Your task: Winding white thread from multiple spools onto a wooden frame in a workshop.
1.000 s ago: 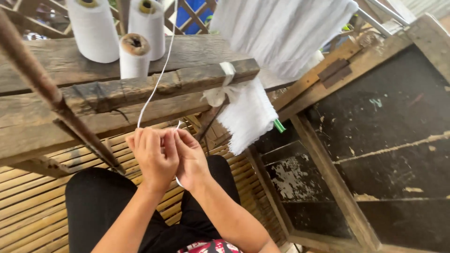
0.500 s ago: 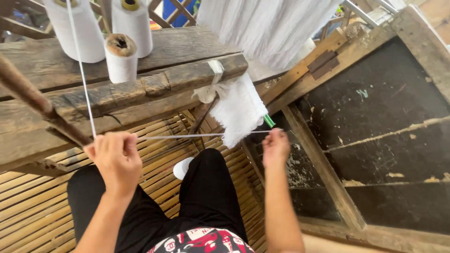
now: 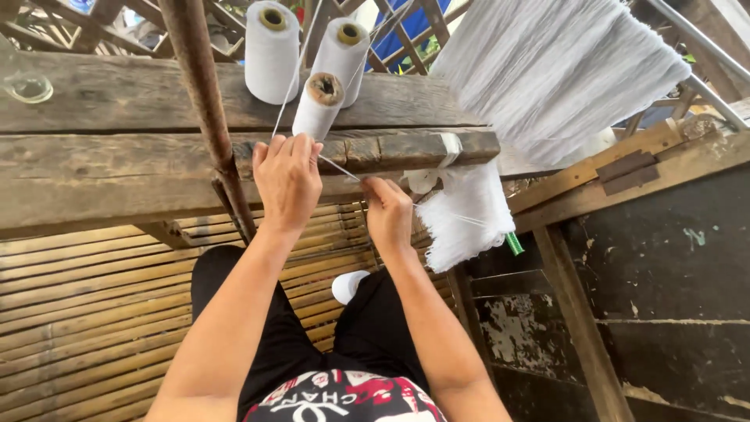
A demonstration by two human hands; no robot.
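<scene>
Between both hands — white thread [image 3: 340, 168], taut, long axis slanting down-right from left hand [image 3: 286, 181] to right hand [image 3: 387, 212]; both fingertips pinch it, just below the small spool [image 3: 317, 107].

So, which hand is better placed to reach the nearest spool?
Left, I think. The left hand is raised just below the nearest spool; the right hand sits lower, toward the bundle.
</scene>
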